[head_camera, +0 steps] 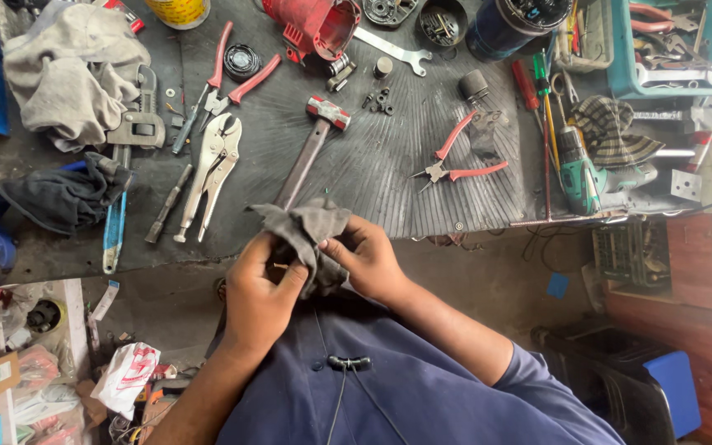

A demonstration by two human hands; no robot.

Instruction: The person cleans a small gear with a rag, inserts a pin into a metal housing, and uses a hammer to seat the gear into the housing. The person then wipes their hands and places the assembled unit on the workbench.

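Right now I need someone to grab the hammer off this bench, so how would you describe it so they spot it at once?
On the dark ribbed mat, look just above the grey rag held in both hands. The hammer lies slanted beside silver locking pliers; it alone has a red and silver head.

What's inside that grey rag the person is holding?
Both hands, left hand and right hand, clutch the grey rag. Its folds cover whatever is inside; nothing shows.

A hammer (311,148), locking pliers (216,169) and a pipe wrench (129,136) lie on the bench.
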